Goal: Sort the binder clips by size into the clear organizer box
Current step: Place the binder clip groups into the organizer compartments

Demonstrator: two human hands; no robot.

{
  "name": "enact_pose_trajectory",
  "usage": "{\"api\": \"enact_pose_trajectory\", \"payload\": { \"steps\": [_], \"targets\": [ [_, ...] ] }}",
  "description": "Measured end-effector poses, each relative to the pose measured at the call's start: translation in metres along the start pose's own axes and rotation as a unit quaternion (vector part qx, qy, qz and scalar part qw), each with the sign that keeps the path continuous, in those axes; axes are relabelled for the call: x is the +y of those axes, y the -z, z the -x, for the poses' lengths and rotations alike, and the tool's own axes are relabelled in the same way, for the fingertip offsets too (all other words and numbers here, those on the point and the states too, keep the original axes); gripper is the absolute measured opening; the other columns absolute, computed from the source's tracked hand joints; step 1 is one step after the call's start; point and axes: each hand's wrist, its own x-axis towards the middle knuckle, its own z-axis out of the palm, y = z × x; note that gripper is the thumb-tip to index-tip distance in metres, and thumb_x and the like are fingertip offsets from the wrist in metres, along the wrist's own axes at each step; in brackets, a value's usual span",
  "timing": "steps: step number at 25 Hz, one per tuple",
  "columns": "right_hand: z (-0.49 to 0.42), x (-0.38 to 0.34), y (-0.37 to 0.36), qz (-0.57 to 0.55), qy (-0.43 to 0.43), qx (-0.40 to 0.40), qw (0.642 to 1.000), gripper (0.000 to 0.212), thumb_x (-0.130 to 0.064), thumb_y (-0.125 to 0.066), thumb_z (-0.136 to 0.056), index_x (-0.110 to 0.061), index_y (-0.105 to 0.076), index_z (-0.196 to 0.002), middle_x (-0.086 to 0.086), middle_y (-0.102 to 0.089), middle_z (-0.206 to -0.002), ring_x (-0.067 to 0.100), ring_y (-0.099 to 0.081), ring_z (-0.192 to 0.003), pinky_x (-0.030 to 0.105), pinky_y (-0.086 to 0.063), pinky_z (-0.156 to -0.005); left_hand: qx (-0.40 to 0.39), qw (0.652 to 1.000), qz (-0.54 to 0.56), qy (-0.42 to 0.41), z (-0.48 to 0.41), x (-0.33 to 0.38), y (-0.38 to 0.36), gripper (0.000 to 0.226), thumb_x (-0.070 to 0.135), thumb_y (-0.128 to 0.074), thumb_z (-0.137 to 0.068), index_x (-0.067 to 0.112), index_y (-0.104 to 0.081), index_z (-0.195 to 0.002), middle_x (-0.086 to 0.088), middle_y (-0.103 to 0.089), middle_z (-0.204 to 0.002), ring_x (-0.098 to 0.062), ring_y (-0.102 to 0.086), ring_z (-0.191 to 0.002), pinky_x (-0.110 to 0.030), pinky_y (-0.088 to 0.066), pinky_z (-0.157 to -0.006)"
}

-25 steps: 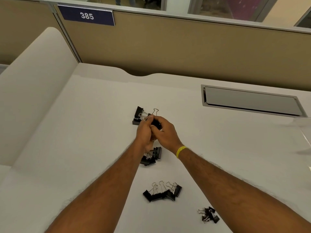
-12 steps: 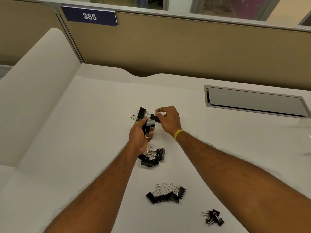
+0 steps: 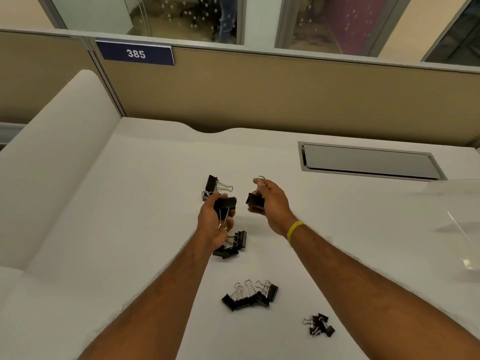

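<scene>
My left hand (image 3: 214,220) grips a large black binder clip (image 3: 226,203) above the desk. My right hand (image 3: 272,203) pinches another large black clip (image 3: 255,200) by its wire handle, a short gap from the left one. One large clip (image 3: 213,183) lies on the desk behind my left hand. A pile of large clips (image 3: 233,244) sits under my left wrist. Medium clips (image 3: 250,296) lie nearer to me, and small clips (image 3: 319,325) at the lower right. The clear organizer box (image 3: 457,216) shows at the right edge, partly cut off.
A grey cable hatch (image 3: 368,162) is set into the white desk (image 3: 130,216) at the back right. A tan partition (image 3: 259,94) with a sign reading 385 closes off the far side. A rounded white panel (image 3: 52,157) rises on the left.
My hands were joined on the clips and have drawn apart, each now holding one large clip. The view has tilted up a little.
</scene>
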Motion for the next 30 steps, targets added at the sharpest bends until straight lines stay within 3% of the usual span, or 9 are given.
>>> {"api": "enact_pose_trajectory", "payload": {
  "steps": [5, 9, 11, 13, 15, 19, 24, 27, 30],
  "targets": [
    [0.047, 0.005, 0.010, 0.021, 0.034, 0.043, 0.998, 0.023, -0.024, -0.047, -0.101, -0.016, -0.068, -0.108, -0.001, -0.062, -0.091, 0.012, -0.059, -0.087, 0.022, -0.051, -0.074, -0.068, 0.998, 0.012, 0.008, 0.034, -0.037, -0.037, 0.055, 0.056, -0.035, -0.098, 0.010, -0.064, -0.107, -0.011, -0.067, -0.095, -0.017, -0.058, -0.072, -0.023, -0.045, -0.052],
    [0.077, 0.005, 0.034, 0.022, 0.072, 0.119, 0.990, 0.020, -0.025, -0.051, -0.098, -0.020, -0.070, -0.098, -0.002, -0.068, -0.097, 0.013, -0.062, -0.093, 0.023, -0.050, -0.078, -0.123, 0.992, 0.027, 0.012, 0.059, -0.068, -0.061, 0.068, 0.063, -0.026, -0.096, 0.010, -0.063, -0.119, -0.014, -0.068, -0.112, -0.025, -0.064, -0.101, -0.039, -0.047, -0.092],
    [0.090, 0.007, 0.051, 0.024, 0.089, 0.150, 0.984, 0.022, -0.026, -0.050, -0.098, -0.026, -0.071, -0.091, -0.002, -0.070, -0.098, 0.013, -0.063, -0.095, 0.024, -0.050, -0.080, -0.147, 0.989, 0.006, 0.019, 0.070, -0.084, -0.075, 0.071, 0.065, -0.023, -0.096, 0.013, -0.063, -0.124, -0.012, -0.067, -0.120, -0.026, -0.062, -0.113, -0.045, -0.042, -0.102],
    [0.102, 0.011, 0.070, 0.039, 0.108, 0.178, 0.977, 0.025, -0.027, -0.050, -0.099, -0.038, -0.070, -0.087, -0.005, -0.068, -0.105, 0.011, -0.063, -0.101, 0.025, -0.051, -0.085, -0.169, 0.985, -0.009, 0.027, 0.080, -0.102, -0.093, 0.071, 0.066, -0.022, -0.095, 0.015, -0.062, -0.127, -0.010, -0.066, -0.125, -0.024, -0.059, -0.119, -0.042, -0.044, -0.102],
    [0.110, 0.018, 0.088, 0.044, 0.122, 0.202, 0.971, 0.021, -0.030, -0.050, -0.099, -0.042, -0.067, -0.098, -0.006, -0.064, -0.114, 0.008, -0.060, -0.108, 0.025, -0.051, -0.093, -0.175, 0.984, -0.012, 0.035, 0.088, -0.118, -0.110, 0.072, 0.066, -0.023, -0.095, 0.014, -0.061, -0.128, -0.010, -0.066, -0.125, -0.024, -0.059, -0.120, -0.036, -0.047, -0.098],
    [0.126, 0.025, 0.129, -0.024, 0.131, 0.225, 0.965, 0.026, -0.027, -0.043, -0.102, -0.026, -0.068, -0.110, -0.006, -0.069, -0.111, 0.008, -0.064, -0.105, 0.020, -0.052, -0.088, -0.192, 0.979, -0.007, 0.062, 0.105, -0.150, -0.151, 0.069, 0.062, -0.030, -0.096, 0.009, -0.059, -0.130, -0.009, -0.064, -0.124, -0.023, -0.059, -0.118, -0.033, -0.046, -0.101],
    [0.137, 0.022, 0.204, -0.034, 0.130, 0.235, 0.963, 0.025, -0.037, -0.052, -0.097, -0.028, -0.063, -0.117, -0.011, -0.069, -0.110, 0.002, -0.064, -0.104, 0.021, -0.051, -0.090, -0.244, 0.967, -0.021, 0.075, 0.103, -0.216, -0.203, 0.055, 0.050, -0.040, -0.099, 0.007, -0.059, -0.127, -0.006, -0.065, -0.110, -0.022, -0.056, -0.118, -0.035, -0.038, -0.111],
    [0.135, 0.019, 0.261, -0.026, 0.136, 0.259, 0.956, 0.024, -0.044, -0.061, -0.089, -0.030, -0.065, -0.108, -0.009, -0.070, -0.105, 0.005, -0.066, -0.100, 0.028, -0.054, -0.090, -0.278, 0.956, -0.056, 0.074, 0.106, -0.255, -0.245, 0.039, 0.044, -0.042, -0.098, 0.011, -0.062, -0.100, -0.005, -0.058, -0.090, -0.018, -0.055, -0.098, -0.031, -0.043, -0.094],
    [0.126, 0.012, 0.318, -0.016, 0.132, 0.321, 0.938, 0.022, -0.045, -0.066, -0.078, -0.028, -0.068, -0.094, -0.005, -0.070, -0.094, 0.012, -0.068, -0.090, 0.038, -0.058, -0.086, -0.261, 0.958, -0.089, 0.073, 0.120, -0.288, -0.294, 0.034, 0.035, -0.037, -0.099, 0.010, -0.058, -0.092, -0.006, -0.055, -0.081, -0.016, -0.055, -0.082, -0.028, -0.045, -0.079]
  ]
}}
